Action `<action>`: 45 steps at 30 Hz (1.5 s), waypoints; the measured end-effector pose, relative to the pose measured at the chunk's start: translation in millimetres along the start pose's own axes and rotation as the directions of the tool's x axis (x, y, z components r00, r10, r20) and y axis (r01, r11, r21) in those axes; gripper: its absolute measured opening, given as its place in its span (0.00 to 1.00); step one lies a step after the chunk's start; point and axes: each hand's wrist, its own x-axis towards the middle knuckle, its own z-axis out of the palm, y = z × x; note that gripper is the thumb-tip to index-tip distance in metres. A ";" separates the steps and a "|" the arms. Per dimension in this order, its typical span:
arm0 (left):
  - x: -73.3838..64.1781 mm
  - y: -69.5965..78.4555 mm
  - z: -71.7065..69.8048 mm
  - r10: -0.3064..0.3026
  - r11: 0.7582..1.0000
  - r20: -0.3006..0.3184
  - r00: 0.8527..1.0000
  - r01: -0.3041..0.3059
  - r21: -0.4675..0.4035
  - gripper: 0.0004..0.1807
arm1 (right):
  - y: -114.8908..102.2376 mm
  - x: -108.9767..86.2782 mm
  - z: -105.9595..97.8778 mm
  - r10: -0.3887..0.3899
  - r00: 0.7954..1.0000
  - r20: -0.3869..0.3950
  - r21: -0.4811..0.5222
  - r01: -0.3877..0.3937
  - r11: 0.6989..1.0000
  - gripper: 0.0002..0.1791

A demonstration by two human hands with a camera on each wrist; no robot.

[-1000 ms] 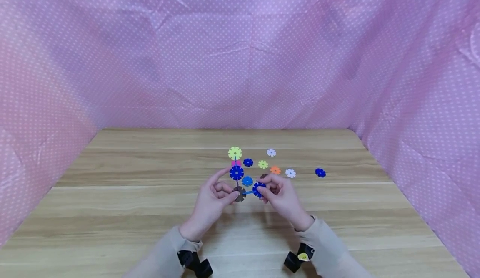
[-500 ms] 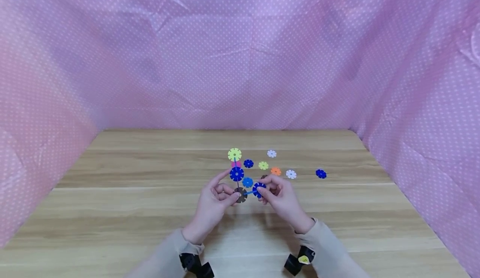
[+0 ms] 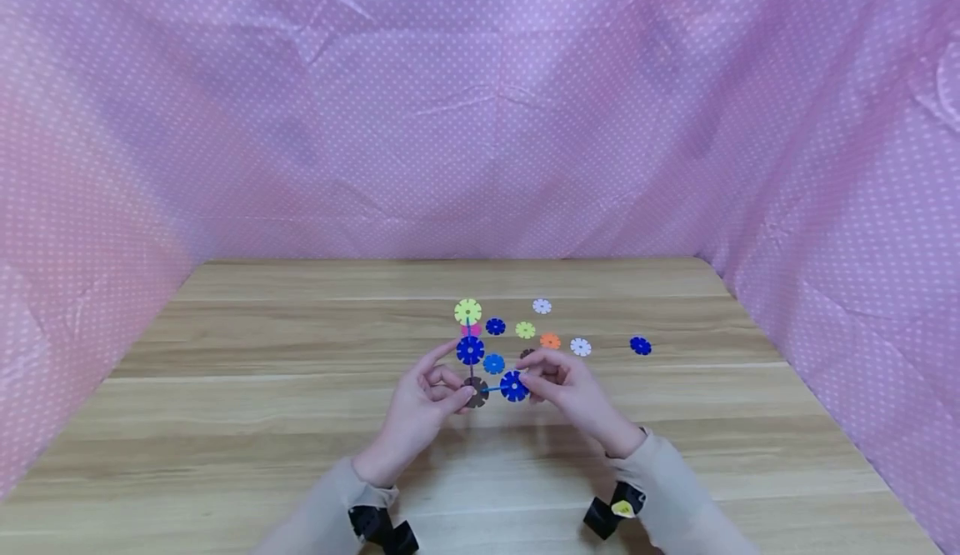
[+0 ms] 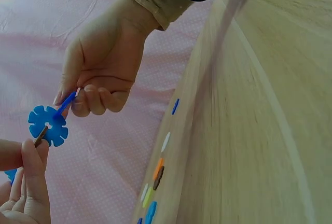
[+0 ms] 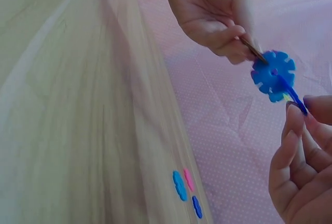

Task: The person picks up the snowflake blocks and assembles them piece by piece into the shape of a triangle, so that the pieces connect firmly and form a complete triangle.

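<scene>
a pale wood-grain desk [image 3: 225, 422] stands inside a booth of pink cloth with white dots [image 3: 480, 122], which hangs on three sides. above the middle of the desk the left hand [image 3: 420, 409] pinches the brown disc [image 3: 476, 391] at the bottom of a small build of notched plastic discs [image 3: 480, 363], thumb and forefinger pressed on it, the other fingers curled. the right hand [image 3: 570, 397] pinches the dark blue disc [image 3: 513, 386] at the build's right end. loose discs lie flat behind: dark blue [image 3: 495, 326], lime [image 3: 526, 329], orange [image 3: 550, 341], two white [image 3: 580, 346], and one dark blue [image 3: 640, 345] well apart to the right.

the left wrist view shows the light blue disc [image 4: 47, 125] broad side on between the hands; in the head view it is only a thin bar. no writing can be read.
</scene>
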 end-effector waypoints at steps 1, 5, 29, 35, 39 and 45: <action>-0.6 -0.3 -1.2 -0.001 1.000 -0.002 1.000 0.001 0.009 0.37 | 0.4 -0.3 -2.5 0.005 1.000 0.001 -0.002 -0.005 1.000 0.14; -2.9 -2.2 -5.8 -0.012 1.000 -0.020 1.000 0.013 0.025 0.36 | 3.0 -1.7 -14.2 0.019 1.000 -0.009 -0.003 -0.019 1.000 0.16; -1.7 -0.4 -5.9 -0.027 0.999 -0.043 0.999 0.025 -0.042 0.37 | 63.6 17.6 -154.6 0.141 0.962 -0.235 -0.497 -0.244 0.833 0.23; -2.2 -3.1 -7.5 -0.027 1.000 -0.033 0.999 0.027 -0.010 0.37 | 76.7 14.4 -165.3 0.201 0.953 -0.227 -0.518 -0.292 0.804 0.23; -1.9 -3.7 -8.0 -0.036 0.999 -0.030 0.999 0.036 -0.009 0.37 | 80.4 15.5 -165.9 0.204 0.952 -0.227 -0.528 -0.296 0.796 0.24; -1.1 -5.0 -8.1 -0.032 0.999 -0.021 0.999 0.031 -0.015 0.37 | 86.8 17.9 -164.8 0.178 0.961 -0.212 -0.546 -0.267 0.794 0.22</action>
